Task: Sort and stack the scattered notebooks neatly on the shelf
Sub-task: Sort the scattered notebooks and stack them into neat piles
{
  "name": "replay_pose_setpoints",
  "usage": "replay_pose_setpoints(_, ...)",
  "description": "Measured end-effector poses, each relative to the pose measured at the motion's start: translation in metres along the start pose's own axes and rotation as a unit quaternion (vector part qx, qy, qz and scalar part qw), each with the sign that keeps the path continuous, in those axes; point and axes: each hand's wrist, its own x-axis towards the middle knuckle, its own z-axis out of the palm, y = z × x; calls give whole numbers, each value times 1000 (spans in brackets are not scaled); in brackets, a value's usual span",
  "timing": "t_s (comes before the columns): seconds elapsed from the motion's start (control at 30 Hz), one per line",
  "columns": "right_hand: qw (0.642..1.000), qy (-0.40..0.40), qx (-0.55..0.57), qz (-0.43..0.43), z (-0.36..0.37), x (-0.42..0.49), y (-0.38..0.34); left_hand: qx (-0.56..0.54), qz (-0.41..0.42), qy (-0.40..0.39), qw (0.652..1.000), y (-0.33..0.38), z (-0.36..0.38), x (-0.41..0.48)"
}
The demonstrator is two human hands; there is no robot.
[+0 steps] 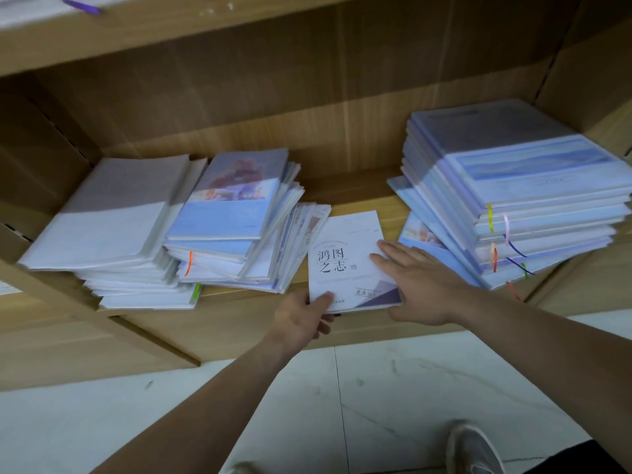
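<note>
The near left corner of a white notebook (342, 258) is pinched by the left hand (302, 318), thumb on the cover. Its right side is pressed by the right hand (415, 278), held flat with straight fingers. The notebook is laid on the wooden shelf (359, 196), between untidy piles (232, 213) at left and a taller pile (513, 193) at right.

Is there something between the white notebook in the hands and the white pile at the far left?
Yes. The untidy blue pile lies between the white notebook and the white pile, and some fanned notebooks lean against its right side. A sideways slide would probably hit them.
</note>
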Motion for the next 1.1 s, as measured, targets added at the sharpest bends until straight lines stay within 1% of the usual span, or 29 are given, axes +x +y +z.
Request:
replay_pose_setpoints(0.1, 1000, 12, 9, 27, 3, -8, 4, -34, 33, 4, 999, 10, 9, 7)
replay_pose_setpoints(0.2, 999, -11, 37, 19, -2, -13, 8, -29, 43, 21, 998, 15, 7, 2)
replay_pose_setpoints(0.33, 993, -31, 105, 33, -8, -13, 5, -6, 47, 14, 999, 13, -7, -13)
replay_pose_setpoints(0.43, 995, -34, 82, 45, -10, -9, -6, -11, 33, 12, 999, 5, -24, -27)
replay_pose_setpoints(0.67, 995, -4, 63, 71, -20, -18, -24, -60, 46, -32, 997, 1, -34, -63)
replay_pose_setpoints(0.77, 992, 26, 85, 84, -26, -34, -27, -92, 49, -29, 994, 2, -35, -77)
replay_pose_setpoints(0.83, 989, 46, 100, 98, -28, -45, -29, -88, 64, -25, 994, 7, -40, -85)
replay_pose_setpoints(0.9, 982, 60, 145, 109, -31, -54, -30, -75, 95, -19, 993, 14, -46, -92)
replay_pose_setpoints(0.97, 965, 75, 222, 114, -36, -62, -33, -79, 116, -12, 990, 19, -51, -98)
replay_pose_setpoints(1.1, 933, 116, 330, 86, -50, -70, -55, -107, 140, 12, 984, 28, -51, -104)
